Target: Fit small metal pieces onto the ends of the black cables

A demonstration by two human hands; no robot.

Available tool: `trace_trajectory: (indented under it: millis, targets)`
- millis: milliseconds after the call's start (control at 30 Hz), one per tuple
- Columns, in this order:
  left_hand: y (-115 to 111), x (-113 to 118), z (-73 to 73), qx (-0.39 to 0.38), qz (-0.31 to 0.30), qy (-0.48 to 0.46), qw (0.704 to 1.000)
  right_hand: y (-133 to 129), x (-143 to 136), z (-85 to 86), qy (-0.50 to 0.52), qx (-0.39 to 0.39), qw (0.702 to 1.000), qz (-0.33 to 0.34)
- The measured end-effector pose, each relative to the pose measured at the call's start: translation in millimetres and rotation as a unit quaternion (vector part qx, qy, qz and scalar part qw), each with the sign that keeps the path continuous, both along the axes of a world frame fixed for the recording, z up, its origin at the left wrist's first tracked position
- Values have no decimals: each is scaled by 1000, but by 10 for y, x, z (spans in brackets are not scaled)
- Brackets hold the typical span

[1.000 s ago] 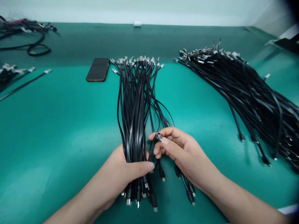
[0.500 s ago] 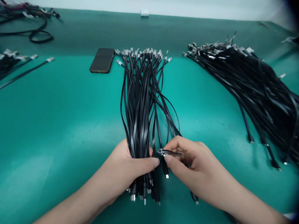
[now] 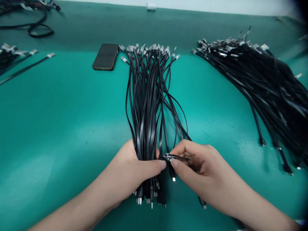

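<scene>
A thick bundle of flat black USB cables (image 3: pixel 148 106) runs up the middle of the green table, metal plugs at both ends. My left hand (image 3: pixel 141 168) is wrapped round its lower part, thumb across the front. Between thumb and fingers of my right hand (image 3: pixel 194 166) is a small shiny nail clipper (image 3: pixel 172 157). Its jaws touch or nearly touch a cable beside my left thumb tip. A few looser cables pass near and behind my right hand, one plug (image 3: pixel 173 178) hanging just below the clipper. My left fingers are mostly hidden behind the bundle.
On the right lies a large pile of black cables (image 3: pixel 260 80). A dark smartphone (image 3: pixel 106 57) rests left of the bundle's far end. More cables (image 3: pixel 14 53) lie at the left edge, with a tangle (image 3: pixel 36 19) behind them. A small white cylinder (image 3: pixel 151 6) stands at the back.
The clipper's jaws have come closer to the cable beside my left thumb. My left hand keeps its grip on the bundle. The whole view has shifted slightly.
</scene>
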State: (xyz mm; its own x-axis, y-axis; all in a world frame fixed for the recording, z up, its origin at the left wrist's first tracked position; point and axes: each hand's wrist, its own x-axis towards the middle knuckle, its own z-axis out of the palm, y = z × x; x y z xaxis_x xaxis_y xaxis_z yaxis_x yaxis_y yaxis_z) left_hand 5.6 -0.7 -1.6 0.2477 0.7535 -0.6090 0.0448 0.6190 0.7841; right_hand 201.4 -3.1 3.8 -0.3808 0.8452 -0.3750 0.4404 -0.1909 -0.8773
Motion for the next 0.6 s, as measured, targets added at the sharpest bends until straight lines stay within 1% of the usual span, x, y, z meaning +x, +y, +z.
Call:
trace_trajectory:
  millis: [200, 467, 600]
  targets:
    - [-5, 2, -43, 9, 1, 15, 1000, 16, 9, 6, -17, 13, 1000, 14]
    - [12, 2, -8, 4, -14, 19, 1000, 44, 9, 49, -18, -12, 999, 30]
    - [23, 6, 3, 0, -17, 22, 1000, 49, 14, 51, -17, -6, 999, 34]
